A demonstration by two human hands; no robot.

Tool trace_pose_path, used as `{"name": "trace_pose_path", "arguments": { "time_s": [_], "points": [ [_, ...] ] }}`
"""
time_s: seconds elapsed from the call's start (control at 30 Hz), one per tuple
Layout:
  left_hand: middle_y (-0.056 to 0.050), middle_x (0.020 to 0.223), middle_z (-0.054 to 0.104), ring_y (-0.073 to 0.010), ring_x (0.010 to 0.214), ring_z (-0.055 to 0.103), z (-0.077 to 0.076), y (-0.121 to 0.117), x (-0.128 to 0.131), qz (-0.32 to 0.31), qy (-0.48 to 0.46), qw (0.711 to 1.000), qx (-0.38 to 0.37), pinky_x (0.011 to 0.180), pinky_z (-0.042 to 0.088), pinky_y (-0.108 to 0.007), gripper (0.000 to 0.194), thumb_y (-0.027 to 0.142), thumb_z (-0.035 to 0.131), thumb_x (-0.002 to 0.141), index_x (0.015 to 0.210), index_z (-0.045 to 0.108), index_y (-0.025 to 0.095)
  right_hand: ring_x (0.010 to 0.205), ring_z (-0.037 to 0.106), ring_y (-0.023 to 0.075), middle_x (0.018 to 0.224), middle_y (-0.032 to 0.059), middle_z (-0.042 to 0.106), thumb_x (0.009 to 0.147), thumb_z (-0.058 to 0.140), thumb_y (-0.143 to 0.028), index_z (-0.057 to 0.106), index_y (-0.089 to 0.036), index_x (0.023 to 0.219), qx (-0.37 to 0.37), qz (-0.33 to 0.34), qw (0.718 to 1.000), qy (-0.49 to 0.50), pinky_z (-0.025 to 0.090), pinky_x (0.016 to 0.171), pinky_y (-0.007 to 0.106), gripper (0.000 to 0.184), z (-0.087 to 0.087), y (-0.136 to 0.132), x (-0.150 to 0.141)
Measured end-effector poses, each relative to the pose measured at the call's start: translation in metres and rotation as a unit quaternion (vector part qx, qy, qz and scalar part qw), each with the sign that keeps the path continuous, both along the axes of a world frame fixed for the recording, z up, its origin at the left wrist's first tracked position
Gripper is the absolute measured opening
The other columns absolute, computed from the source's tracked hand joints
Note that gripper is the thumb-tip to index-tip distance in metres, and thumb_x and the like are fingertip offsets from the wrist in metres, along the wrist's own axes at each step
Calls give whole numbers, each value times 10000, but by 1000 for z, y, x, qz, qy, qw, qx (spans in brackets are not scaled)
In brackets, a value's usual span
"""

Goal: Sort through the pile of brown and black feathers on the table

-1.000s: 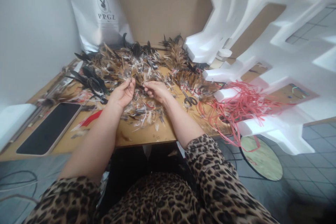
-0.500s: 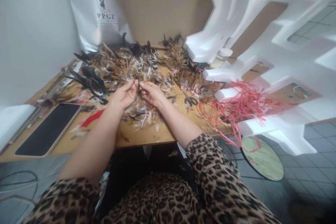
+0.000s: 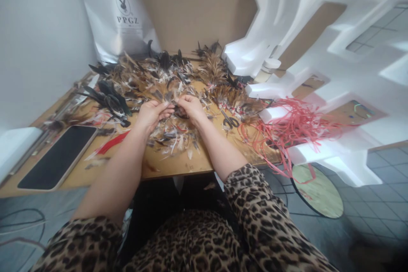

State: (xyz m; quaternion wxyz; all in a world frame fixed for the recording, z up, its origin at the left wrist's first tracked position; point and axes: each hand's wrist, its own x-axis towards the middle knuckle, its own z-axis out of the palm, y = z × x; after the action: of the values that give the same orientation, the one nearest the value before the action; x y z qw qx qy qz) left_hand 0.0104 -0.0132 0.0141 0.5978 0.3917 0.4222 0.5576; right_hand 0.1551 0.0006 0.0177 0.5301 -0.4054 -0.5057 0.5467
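Over the front of the feather pile, my left hand (image 3: 155, 114) and my right hand (image 3: 190, 108) meet almost fingertip to fingertip. My left thumb and fingers pinch a small brown and grey feather (image 3: 167, 93) that points up and away from me. The fingers of my right hand close at the same spot, and what they grip there blends into the feathers behind. Brown, white and black feathers (image 3: 140, 72) spread across the wooden table (image 3: 188, 166) beyond both hands. Loose small feathers (image 3: 174, 136) lie below them, nearer the table edge.
A phone (image 3: 59, 157) lies at the left, with a red strip (image 3: 113, 142) beside my left forearm. Scissors (image 3: 230, 120) rest right of my right hand. Pink-red ribbons (image 3: 296, 123) hang over white foam pieces (image 3: 321, 153). A silver bag (image 3: 124, 29) stands behind.
My right hand has turned more palm-down and shifted slightly right. My left fingers have spread a little, and the feather between the hands now stands out more.
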Motion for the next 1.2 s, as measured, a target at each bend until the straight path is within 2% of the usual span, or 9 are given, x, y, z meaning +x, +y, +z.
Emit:
{"name": "trace_pose_path", "arguments": {
  "time_s": [0.33,0.47,0.63,0.77,0.97,1.1,1.2],
  "points": [
    [-86,646,683,-86,545,636,-2,0,4,-21,48,999,-7,528,499,-141,84,139,667,698,710,645,59,344,332,22,388,-89,435,658,655,-321,479,-160,576,0,-33,999,-21,262,376,157,251,-4,1,-6],
    [-68,600,662,-63,489,598,-2,0,4,-20,61,998,-9,515,488,-138,73,124,658,704,670,634,64,341,344,27,405,-81,456,651,667,-336,501,-159,602,-21,-7,1000,8,248,360,158,248,-4,1,-5],
    [-55,583,651,-51,484,587,2,-1,4,-10,37,999,-21,502,475,-121,76,99,621,727,661,635,66,394,398,17,542,-57,559,608,715,-339,570,-148,725,-47,31,998,37,287,383,144,267,-2,0,-3],
    [-56,584,653,-55,489,591,1,-1,3,-19,34,999,-15,508,480,-124,63,109,646,709,664,641,65,381,380,16,485,-72,518,608,722,-329,550,-150,690,-37,33,998,33,269,382,141,261,-5,1,-4],
    [-73,606,669,-78,477,599,-5,2,3,-26,87,996,12,495,487,-158,89,146,690,668,651,645,71,353,348,24,397,-85,455,632,700,-331,520,-156,632,-26,9,999,20,246,372,149,251,-8,1,-8],
    [-88,601,666,-90,459,594,-5,2,3,-20,129,991,18,475,477,-172,114,166,701,659,638,648,67,359,344,29,389,-86,442,623,700,-346,527,-158,638,-37,22,999,-5,245,378,153,255,-4,-1,-6],
    [-105,638,679,-91,471,600,-5,2,2,-20,137,990,18,463,464,-164,134,188,702,665,651,648,66,391,374,39,446,-72,485,626,690,-386,572,-155,695,-32,43,997,-58,275,402,162,269,3,3,8]
  ]
}}
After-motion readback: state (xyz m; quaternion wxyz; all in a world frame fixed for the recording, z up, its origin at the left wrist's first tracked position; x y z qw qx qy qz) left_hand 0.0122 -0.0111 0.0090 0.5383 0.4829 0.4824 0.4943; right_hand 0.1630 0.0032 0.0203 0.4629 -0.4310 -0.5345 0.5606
